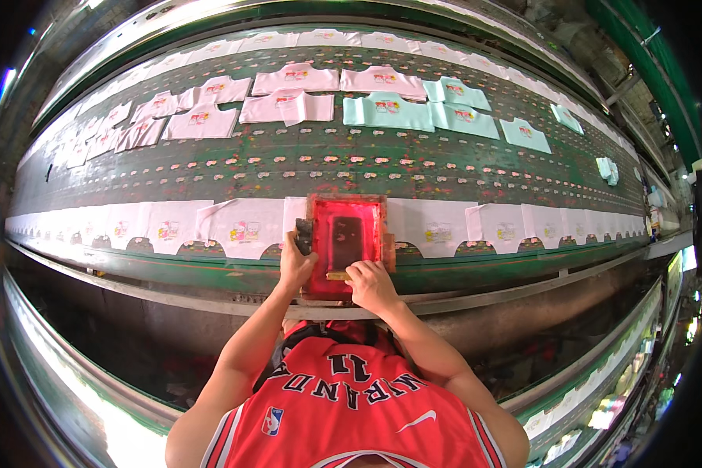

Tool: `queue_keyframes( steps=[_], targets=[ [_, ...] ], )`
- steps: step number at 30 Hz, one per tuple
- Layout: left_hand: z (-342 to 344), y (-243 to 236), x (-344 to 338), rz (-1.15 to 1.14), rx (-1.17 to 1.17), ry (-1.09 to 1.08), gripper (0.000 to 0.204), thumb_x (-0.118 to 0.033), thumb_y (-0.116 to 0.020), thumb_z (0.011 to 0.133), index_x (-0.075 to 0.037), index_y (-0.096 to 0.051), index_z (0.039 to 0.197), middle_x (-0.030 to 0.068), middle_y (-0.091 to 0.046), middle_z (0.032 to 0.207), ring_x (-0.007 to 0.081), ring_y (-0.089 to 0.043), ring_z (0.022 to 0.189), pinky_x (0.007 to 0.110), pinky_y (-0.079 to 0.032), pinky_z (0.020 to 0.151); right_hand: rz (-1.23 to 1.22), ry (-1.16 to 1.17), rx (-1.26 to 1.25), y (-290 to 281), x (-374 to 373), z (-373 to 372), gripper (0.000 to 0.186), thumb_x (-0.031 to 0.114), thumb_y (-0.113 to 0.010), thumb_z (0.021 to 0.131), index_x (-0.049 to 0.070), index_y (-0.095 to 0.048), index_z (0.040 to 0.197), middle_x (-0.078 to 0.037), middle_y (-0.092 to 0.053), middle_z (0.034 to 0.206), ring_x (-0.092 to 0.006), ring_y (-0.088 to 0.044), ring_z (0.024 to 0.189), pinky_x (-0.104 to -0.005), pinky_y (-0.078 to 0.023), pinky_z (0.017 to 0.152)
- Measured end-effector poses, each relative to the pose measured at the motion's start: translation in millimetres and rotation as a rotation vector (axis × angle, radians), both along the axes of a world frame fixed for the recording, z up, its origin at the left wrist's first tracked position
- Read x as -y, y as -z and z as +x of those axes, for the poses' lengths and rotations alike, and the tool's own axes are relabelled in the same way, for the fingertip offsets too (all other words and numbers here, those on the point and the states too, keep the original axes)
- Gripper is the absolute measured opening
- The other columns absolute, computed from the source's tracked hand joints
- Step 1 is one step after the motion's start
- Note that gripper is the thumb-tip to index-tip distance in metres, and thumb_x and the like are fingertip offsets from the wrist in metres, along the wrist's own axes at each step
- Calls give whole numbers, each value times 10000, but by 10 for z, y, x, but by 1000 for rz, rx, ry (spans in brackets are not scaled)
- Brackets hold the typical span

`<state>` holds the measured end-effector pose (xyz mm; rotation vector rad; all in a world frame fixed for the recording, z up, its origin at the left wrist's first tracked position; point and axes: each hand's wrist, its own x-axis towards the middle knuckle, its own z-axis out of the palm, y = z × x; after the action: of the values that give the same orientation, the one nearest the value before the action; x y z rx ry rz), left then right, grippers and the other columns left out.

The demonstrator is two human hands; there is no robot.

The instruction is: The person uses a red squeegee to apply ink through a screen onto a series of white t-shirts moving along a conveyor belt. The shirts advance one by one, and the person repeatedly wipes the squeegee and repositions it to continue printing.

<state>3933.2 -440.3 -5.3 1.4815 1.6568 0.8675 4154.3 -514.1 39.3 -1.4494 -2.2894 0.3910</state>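
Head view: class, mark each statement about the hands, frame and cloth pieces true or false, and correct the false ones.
1. The right hand holds a yellowish bar. True.
2. The left hand is at the right edge of the red-stained frame. False: it is at the left edge.
3. White cloth pieces lie on both sides of the frame. True.
4. The mint pieces lie left of the pink pieces. False: they lie mostly to the right.

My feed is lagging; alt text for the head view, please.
A person's left hand is on a dark handle beside a red-stained frame, and the right hand holds a tan bar near its lower end. The frame lies on a long green table; white shirt pieces line its near edge, pink ones and mint ones lie farther back.
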Motion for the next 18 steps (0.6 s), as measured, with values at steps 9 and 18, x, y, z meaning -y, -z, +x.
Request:
queue_keyframes(
  steps=[9, 18],
  targets=[
    [35, -47, 11, -44, 3, -3, 794, -104, -724, 748, 35, -387, 1454, 339, -599, 1299, 482, -599, 1214, 476, -480, 1030, 72, -58, -5, 35, 291, 124, 262, 117, -787, 792, 54, -675, 1021, -62, -704, 1042, -251, -670, 1001, -416, -443, 855],
    [34, -51, 2, -49, 12, 3, 778, -100, -711, 748, 68, -388, 1435, 350, -553, 1365, 489, -572, 1257, 479, -471, 1054, 93, 241, 93, -165, -401, 87, 856, 313, -908, 717, 45, -531, 1438, -200, -448, 1503, -383, -425, 1422, -585, -367, 1113]
  ],
)
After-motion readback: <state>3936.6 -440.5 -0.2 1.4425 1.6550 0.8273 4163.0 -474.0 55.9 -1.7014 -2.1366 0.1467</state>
